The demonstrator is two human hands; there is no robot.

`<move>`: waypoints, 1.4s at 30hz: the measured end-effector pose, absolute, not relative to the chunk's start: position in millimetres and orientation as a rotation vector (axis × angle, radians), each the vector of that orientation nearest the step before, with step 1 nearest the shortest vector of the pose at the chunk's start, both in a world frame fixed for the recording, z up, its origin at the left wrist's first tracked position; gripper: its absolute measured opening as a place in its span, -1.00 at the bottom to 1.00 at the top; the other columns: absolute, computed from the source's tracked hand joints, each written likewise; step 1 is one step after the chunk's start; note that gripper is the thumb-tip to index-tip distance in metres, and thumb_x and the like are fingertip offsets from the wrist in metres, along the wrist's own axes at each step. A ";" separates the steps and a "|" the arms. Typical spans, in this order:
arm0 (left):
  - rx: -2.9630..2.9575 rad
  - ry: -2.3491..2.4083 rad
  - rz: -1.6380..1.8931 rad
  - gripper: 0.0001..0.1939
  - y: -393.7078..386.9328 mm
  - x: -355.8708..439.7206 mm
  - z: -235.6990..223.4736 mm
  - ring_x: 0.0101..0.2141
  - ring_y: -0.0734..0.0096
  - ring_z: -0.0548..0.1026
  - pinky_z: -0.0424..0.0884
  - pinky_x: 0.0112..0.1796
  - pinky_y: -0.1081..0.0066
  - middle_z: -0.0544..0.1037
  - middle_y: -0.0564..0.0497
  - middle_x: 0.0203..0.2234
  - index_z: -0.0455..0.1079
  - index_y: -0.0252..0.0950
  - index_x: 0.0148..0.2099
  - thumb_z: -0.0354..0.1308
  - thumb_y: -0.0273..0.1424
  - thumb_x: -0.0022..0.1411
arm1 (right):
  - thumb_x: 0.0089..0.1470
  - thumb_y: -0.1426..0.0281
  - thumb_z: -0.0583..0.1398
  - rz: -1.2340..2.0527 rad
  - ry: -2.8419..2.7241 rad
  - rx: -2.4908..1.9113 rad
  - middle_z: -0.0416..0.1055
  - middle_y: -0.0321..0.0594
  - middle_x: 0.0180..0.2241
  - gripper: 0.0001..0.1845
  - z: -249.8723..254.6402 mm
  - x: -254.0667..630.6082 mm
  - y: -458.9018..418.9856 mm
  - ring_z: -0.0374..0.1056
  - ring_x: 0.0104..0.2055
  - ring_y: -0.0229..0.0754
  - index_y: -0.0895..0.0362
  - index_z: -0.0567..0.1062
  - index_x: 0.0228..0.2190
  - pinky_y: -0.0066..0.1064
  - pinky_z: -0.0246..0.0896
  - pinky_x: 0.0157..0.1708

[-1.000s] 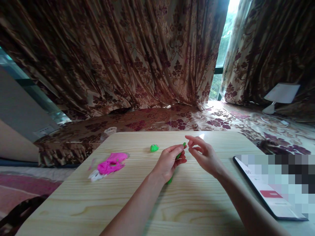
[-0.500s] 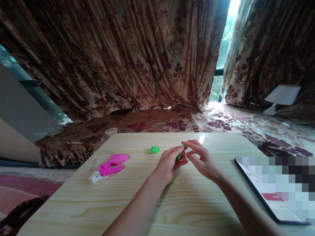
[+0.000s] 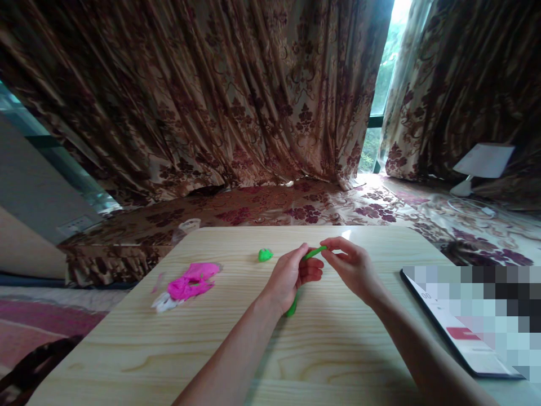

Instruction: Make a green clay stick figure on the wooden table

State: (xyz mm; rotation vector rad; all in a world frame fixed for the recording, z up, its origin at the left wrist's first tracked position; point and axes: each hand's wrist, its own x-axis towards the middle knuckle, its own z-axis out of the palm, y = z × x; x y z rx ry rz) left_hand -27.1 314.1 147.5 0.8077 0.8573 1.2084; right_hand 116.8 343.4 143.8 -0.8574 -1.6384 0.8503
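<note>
A thin green strand of modelling clay (image 3: 315, 252) stretches between my two hands above the table. My left hand (image 3: 293, 274) is closed round one end, its fingers curled. At the other end my right hand (image 3: 347, 260) pinches the tip between thumb and fingertips. Another green piece (image 3: 291, 306) shows below my left hand; whether it joins the strand is hidden by the fingers. Beyond the left hand, a small green lump of clay (image 3: 265, 255) lies on the tabletop.
The light wood table (image 3: 177, 361) carries a crumpled pink piece (image 3: 195, 282) with a white wrapper-like bit (image 3: 164, 301) at left. A tablet-like device (image 3: 460, 332), partly blurred, lies at right. Behind stand a fabric-covered ledge (image 3: 270, 206) and a white lamp (image 3: 484, 160).
My right hand has closed its fingertips on the green clay's end. The clay now spans the gap between the hands as a longer, thinner strand, tilted up to the right.
</note>
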 end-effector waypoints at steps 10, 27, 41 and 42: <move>0.903 0.970 1.317 -0.74 313.7 -25.5 148.7 -0.56 0.56 0.38 0.33 -0.45 0.49 0.45 0.03 -0.57 0.43 -0.37 -0.34 0.23 -0.27 -0.04 | -0.05 0.38 0.17 0.860 -1.668 -0.791 0.39 -0.21 -0.32 -0.80 144.8 117.1 342.5 0.33 -0.27 -0.19 0.10 0.47 -0.30 -0.43 0.33 -0.43; 1.097 1.093 1.378 -0.69 317.0 -25.8 142.6 -0.54 0.53 0.35 0.30 -0.42 0.46 0.42 0.02 -0.55 0.42 -0.36 -0.33 0.12 -0.19 0.05 | -0.03 0.36 0.18 0.917 -1.674 -0.815 0.40 -0.22 -0.38 -0.85 143.0 111.4 337.6 0.33 -0.40 -0.24 0.14 0.47 -0.36 -0.46 0.27 -0.49; 1.942 2.190 0.703 -0.56 284.3 -66.1 148.8 -0.54 0.30 0.37 0.12 -0.48 0.40 0.45 -0.01 -0.60 0.37 -0.23 -0.49 -0.01 0.05 -0.03 | -0.06 0.31 0.18 0.869 -1.640 -1.002 0.41 -0.24 -0.45 -0.80 133.9 113.7 344.0 0.20 -0.59 -0.35 0.16 0.48 -0.37 -0.52 0.08 -0.63; 1.989 2.203 0.633 -0.58 281.0 -63.4 144.3 -0.53 0.28 0.38 0.11 -0.48 0.39 0.46 -0.01 -0.58 0.37 -0.22 -0.48 0.01 0.04 -0.05 | -0.06 0.31 0.19 0.863 -1.633 -0.997 0.42 -0.24 -0.44 -0.79 133.5 113.5 344.3 0.21 -0.57 -0.34 0.16 0.48 -0.36 -0.51 0.11 -0.61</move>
